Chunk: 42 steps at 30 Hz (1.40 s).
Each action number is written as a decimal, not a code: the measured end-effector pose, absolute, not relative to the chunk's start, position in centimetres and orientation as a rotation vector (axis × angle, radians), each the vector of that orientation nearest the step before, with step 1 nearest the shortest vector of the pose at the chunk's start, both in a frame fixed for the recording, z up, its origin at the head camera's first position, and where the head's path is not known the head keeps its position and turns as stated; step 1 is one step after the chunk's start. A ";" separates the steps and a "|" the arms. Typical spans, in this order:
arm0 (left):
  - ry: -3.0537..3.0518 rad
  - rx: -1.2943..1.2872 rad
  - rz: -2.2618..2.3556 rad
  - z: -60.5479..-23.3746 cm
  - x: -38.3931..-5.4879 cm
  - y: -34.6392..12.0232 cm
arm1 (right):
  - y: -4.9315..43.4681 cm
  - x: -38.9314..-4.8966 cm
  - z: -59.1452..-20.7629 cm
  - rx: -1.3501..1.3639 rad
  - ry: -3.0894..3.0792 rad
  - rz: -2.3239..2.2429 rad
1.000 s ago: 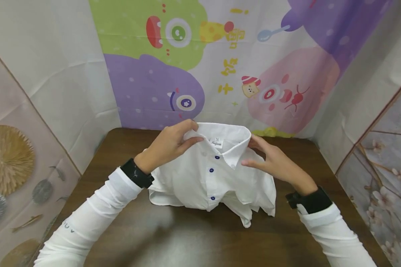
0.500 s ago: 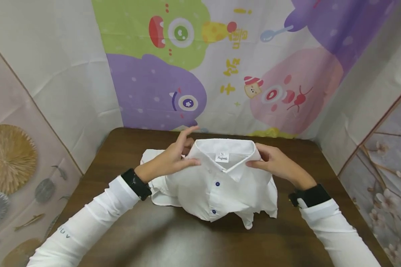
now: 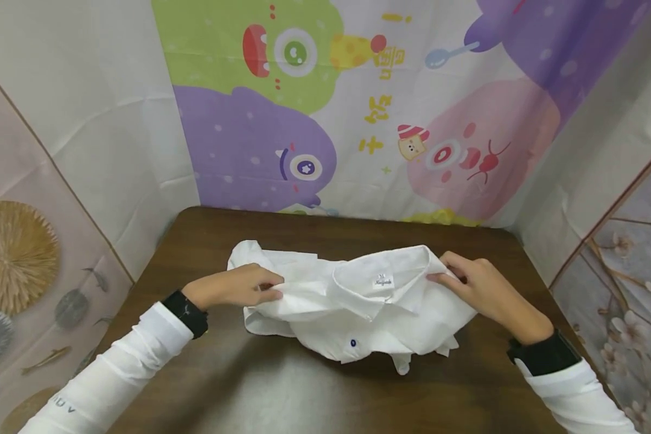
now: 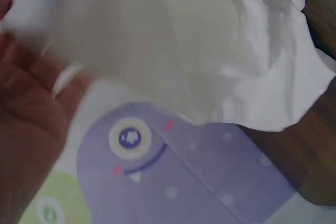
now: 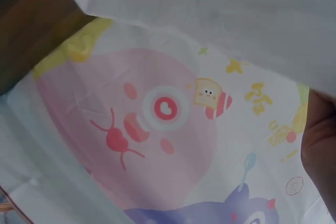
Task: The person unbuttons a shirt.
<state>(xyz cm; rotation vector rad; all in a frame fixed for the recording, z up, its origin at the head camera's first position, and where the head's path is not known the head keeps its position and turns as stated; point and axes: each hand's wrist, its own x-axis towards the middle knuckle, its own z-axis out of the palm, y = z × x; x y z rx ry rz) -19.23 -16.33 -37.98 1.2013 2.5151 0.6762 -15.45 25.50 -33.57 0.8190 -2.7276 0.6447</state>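
A white short-sleeved shirt (image 3: 325,313) with dark blue buttons lies bunched on the brown table (image 3: 282,386), its collar raised toward the back. A size label (image 3: 383,281) shows inside the collar. My left hand (image 3: 239,285) pinches the cloth at the shoulder, to the left of the collar. On the other side my right hand (image 3: 483,289) pinches the shirt just right of the collar. White cloth (image 4: 173,40) fills the upper part of the left wrist view, blurred near the left hand (image 4: 31,93). In the right wrist view, only part of the right hand (image 5: 323,140) shows at the edge.
Behind the table hangs a curtain (image 3: 352,132) printed with cartoon monsters. Patterned panels stand at both sides, one with round gold and grey shapes (image 3: 16,259), the other with blossoms (image 3: 624,301). A black band (image 3: 545,352) circles each wrist over white sleeves.
My hands have moved apart from the collar, the left going left to the shoulder cloth, the right going right. The collar has dropped lower and shifted right, and the shirt is stretched wider.
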 end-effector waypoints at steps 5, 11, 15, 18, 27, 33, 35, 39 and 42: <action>2.653 1.140 0.868 -35.9 -18.0 -18.2 | 25.8 -14.8 -32.9 0.820 -2.802 0.799; 2.930 1.050 0.803 -33.4 -18.2 -19.2 | 24.4 -15.4 -31.4 0.768 -2.693 0.709; 3.205 0.938 0.706 -32.1 -20.2 -19.4 | 22.6 -17.0 -30.5 0.578 -2.655 0.746; 3.446 0.816 0.504 -31.4 -22.0 -18.9 | 21.1 -18.8 -30.0 0.405 -2.679 0.999; 3.362 0.045 0.891 -32.3 -29.4 -16.6 | 17.2 -26.3 -30.5 0.314 -2.812 1.368; 2.971 -0.020 0.971 -36.7 -30.1 -17.0 | 19.4 -26.8 -33.0 0.396 -2.956 1.358; 2.972 0.024 0.969 -38.1 -29.0 -17.4 | 20.8 -25.8 -33.8 0.335 -2.981 1.333; 3.063 0.134 1.051 -40.5 -26.2 -18.0 | 23.9 -23.3 -35.9 0.207 -2.933 1.293; 3.068 0.135 1.169 -42.3 -24.2 -18.2 | 25.6 -21.3 -37.9 0.143 -2.884 1.358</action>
